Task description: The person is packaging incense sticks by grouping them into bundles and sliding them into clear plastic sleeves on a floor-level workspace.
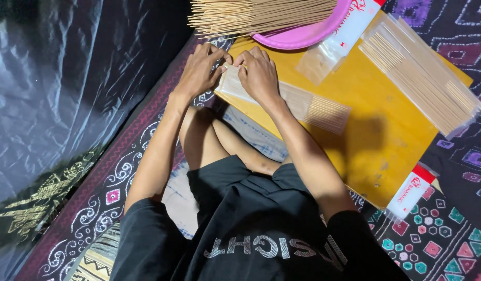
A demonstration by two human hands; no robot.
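Note:
My left hand (199, 70) and my right hand (258, 75) both pinch the open end of a clear plastic packet of thin wooden sticks (313, 106). The packet lies flat on a yellow board (375, 140), its filled end pointing right. My fingertips meet at the packet's mouth near the board's left edge. A pink plate (303, 35) heaped with loose wooden sticks (256, 14) sits just beyond my hands.
A filled packet of sticks (422, 78) lies on the board's right side, an empty clear packet with a red-and-white header (336, 41) beside the plate, another header (409, 192) under the board's near edge. Patterned cloth covers the floor; dark plastic sheeting (58, 88) lies left.

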